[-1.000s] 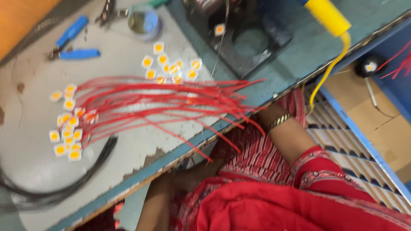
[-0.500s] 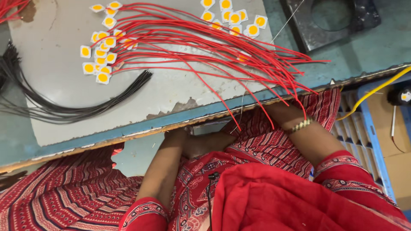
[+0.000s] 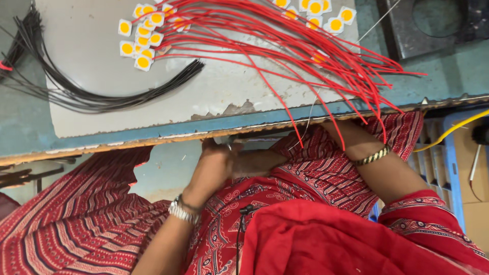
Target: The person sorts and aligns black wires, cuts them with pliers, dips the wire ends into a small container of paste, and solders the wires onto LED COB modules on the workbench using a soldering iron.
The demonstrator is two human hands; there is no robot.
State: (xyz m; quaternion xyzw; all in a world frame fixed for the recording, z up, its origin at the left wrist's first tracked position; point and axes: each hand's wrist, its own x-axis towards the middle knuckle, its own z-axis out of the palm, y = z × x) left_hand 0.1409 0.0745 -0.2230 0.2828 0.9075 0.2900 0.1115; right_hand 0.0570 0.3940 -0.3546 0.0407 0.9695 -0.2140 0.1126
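Both hands are held below the table (image 3: 127, 140) edge, over the lap. Left hand (image 3: 216, 165): fingers curled up against the underside of the edge; whether anything is in the grip cannot be told. Right hand: mostly hidden under the edge and behind the red wires (image 3: 326, 56); only the forearm with a gold bangle (image 3: 373, 156) is seen, so its grip cannot be told either. A silver bracelet (image 3: 183, 211) is worn on the left wrist.

Relative to the left grip: the grey mat (image 3: 244, 86) lies just above, on the table. The red wires are fanned out up and to the right, loose ends overhanging the edge directly above the right forearm. The black wire bundle (image 3: 102, 94) is up and to the left, well apart. The small white squares with yellow centres (image 3: 142, 35) are further up, attached at the far ends of the red wires. A yellow cable (image 3: 448, 132) hangs far right.
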